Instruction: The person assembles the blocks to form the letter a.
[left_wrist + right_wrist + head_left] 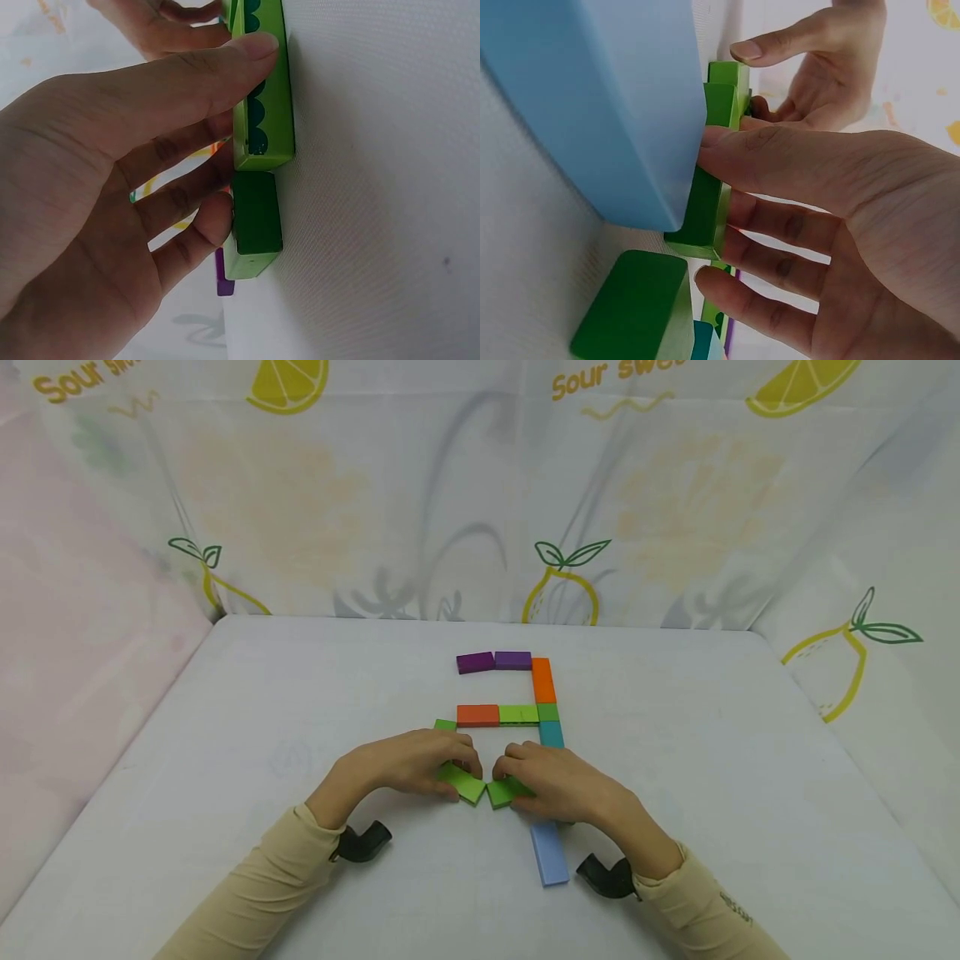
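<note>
My left hand (420, 762) pinches a light green block (467, 787), with the thumb on its near side. The left wrist view shows dark green scallops along that block's side. Close by on the right, my right hand (562, 781) holds a green block (501, 793) between thumb and fingers. The two held blocks nearly meet at their inner ends, angled to each other. Another small green block (446, 725) lies just beyond my left hand; its near part is hidden. A light blue block (551, 856) lies just in front of my right hand, large in the right wrist view.
Beyond the hands lie two purple blocks (513, 661), an orange block (543, 681), a red-orange block (477, 716), a lime block (518, 715), a small green block (548, 712) and a teal block (552, 733). They rest on a white table (262, 710) before a lemon-print cloth.
</note>
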A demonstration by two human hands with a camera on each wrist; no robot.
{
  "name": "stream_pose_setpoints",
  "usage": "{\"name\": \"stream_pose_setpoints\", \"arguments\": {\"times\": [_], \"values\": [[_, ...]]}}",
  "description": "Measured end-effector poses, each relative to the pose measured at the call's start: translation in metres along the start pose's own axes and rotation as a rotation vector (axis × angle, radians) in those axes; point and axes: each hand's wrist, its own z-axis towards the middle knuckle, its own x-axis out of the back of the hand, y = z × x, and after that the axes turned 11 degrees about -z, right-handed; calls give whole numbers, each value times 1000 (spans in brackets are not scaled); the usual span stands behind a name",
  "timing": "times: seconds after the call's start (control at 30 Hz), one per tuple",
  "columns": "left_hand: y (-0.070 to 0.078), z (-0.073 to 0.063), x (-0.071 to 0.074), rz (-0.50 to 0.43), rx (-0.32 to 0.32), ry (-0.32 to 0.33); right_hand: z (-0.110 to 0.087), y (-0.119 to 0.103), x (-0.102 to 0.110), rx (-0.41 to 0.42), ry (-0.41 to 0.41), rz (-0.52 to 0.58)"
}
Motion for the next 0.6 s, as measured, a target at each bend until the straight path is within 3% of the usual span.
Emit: {"name": "stream_pose_setpoints", "arguments": {"times": [0.43,0.6], "values": [[2,-1,0,-5,-18,6,0,0,2,-2,-15,26],[4,-2,-1,13,19,15,-2,2,4,-36,-34,69]]}}
